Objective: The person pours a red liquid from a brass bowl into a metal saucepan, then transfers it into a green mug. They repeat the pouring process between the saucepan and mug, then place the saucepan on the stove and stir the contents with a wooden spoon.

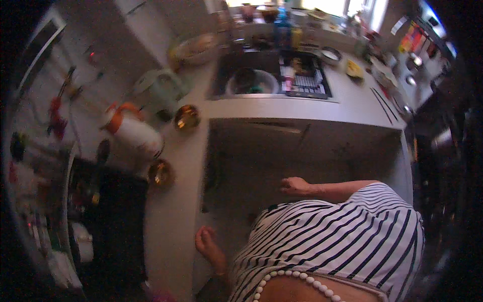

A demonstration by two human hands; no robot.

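My left hand point(206, 241) hangs beside the edge of the light countertop point(169, 226), its fingers loosely curled. Nothing shows in it. In front of my striped shirt, over the dark floor, is my right hand point(296, 187). Its fingers are curled in and I see nothing held there either. Nearest my left hand on the counter is an amber glass bowl point(161, 173), with a second amber bowl point(187, 117) farther along. Between and behind them stands a white container with orange parts point(137, 132). The picture is dim and blurred.
A black hob point(109, 226) is set into the left counter. Behind the white container is a pale green appliance point(158, 88). At the far counter, a dark sink holds a clear basin point(253, 81) beside a drying rack point(305, 79). A pair of dark chopsticks point(383, 105) lies at right.
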